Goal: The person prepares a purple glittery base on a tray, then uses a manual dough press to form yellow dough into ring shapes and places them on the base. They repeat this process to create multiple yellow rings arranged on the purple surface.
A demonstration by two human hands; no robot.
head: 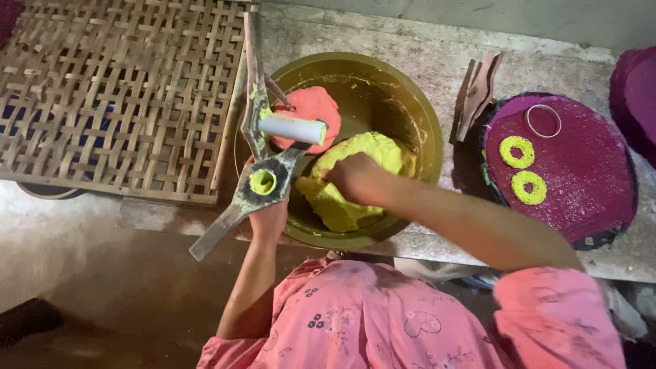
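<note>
1. Two hands of mine are at work in the head view. My left hand point(268, 217) reaches up from below and is wrapped around a hinged metal press point(254, 157), whose round cup is packed with yellow-green dough.
2. My right hand point(355, 179) reaches in from the right, forearm slanting across the rim, fingers curled and clenched into the yellow dough point(352, 181).
3. The round bowl point(410, 109) holds that big yellow lump in front and a smaller pink lump point(313, 109) at the back left. A white cylinder point(292, 128) on the press lies over the pink lump.
4. The yellow dough looks soft and dented.
5. To the right, a purple tray point(581, 171) carries two yellow dough rings point(517, 152).
</note>
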